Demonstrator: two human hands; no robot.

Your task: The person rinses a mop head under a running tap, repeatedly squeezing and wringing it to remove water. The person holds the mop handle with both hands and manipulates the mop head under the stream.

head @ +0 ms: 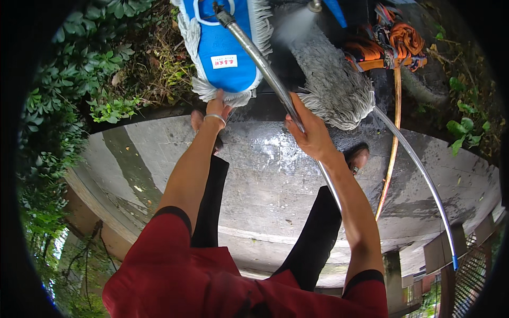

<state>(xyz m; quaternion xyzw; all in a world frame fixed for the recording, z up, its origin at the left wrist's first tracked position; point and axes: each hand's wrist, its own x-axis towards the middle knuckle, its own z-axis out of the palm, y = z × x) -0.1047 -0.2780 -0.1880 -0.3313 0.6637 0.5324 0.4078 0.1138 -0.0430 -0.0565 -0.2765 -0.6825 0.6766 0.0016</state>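
A flat dust mop with a blue fabric back and white string fringe fills the top middle. My left hand, with a bangle on the wrist, grips the fringed near end of this mop head. My right hand is closed around the mop's metal pole, which slants from the head down past my right forearm. Right of the pole lies a second mop head of grey, wet-looking strings. Water sprays from a metal nozzle at the top, down and leftwards beside the grey strings.
An orange patterned rag mop on a wooden handle lies at the right. The grey mop's metal pole curves to the lower right. My feet stand on wet paving. Leafy shrubs border the left; plants grow at right.
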